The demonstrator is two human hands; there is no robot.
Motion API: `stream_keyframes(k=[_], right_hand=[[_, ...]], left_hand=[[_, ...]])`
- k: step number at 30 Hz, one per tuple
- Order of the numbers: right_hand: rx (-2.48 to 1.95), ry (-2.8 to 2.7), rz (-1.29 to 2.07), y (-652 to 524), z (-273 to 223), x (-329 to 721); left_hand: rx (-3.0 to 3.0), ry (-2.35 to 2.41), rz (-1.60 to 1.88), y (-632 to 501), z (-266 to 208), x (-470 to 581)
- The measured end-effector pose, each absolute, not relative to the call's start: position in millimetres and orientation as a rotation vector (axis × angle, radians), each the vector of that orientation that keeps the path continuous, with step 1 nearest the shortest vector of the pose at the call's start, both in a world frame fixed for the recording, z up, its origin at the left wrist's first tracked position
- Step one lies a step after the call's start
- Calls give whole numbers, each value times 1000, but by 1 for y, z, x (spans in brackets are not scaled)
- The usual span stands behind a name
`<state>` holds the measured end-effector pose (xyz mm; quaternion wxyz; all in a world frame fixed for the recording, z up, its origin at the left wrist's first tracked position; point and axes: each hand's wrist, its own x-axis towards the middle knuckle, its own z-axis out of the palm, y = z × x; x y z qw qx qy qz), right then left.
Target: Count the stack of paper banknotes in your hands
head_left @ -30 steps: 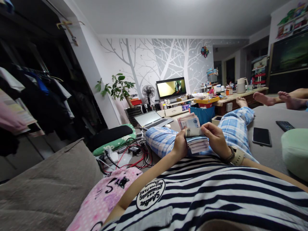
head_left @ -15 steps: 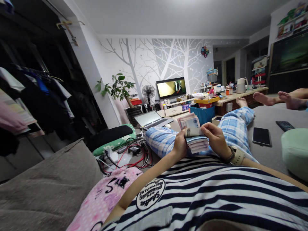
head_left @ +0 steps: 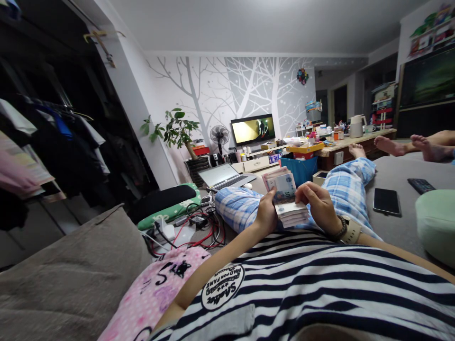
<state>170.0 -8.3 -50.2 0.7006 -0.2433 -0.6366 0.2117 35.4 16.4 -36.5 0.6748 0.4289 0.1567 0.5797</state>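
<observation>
My left hand (head_left: 266,213) is closed on a stack of banknotes (head_left: 284,185), its thumb lying along the left side. The upper part of the stack stands up, showing a bluish note in front of pinkish ones. Its lower part is folded down toward my body, with pale note edges (head_left: 293,219) layered below. My right hand (head_left: 321,204) is at the right edge of the stack, fingers curled and fingertips pinched at a note's edge. A watch (head_left: 351,231) and a dark bracelet are on my right wrist.
An open laptop (head_left: 227,177) lies beyond my legs in checked trousers (head_left: 236,206). Tangled cables (head_left: 209,232) lie at left near a pink cloth (head_left: 170,279). On the grey couch at right are a phone (head_left: 386,202) and a remote (head_left: 420,185). Another person's bare feet (head_left: 394,146) rest farther right.
The note that was bent across the stack between my hands now lies folded down over the lower part. Another bluish note shows upright. My left hand has stayed in place.
</observation>
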Motion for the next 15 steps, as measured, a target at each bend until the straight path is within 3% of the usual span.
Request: stream_keyframes(k=[15], right_hand=[[-602, -1270, 600, 7, -52, 170]], left_hand=[[1034, 423, 1333, 17, -41, 31]])
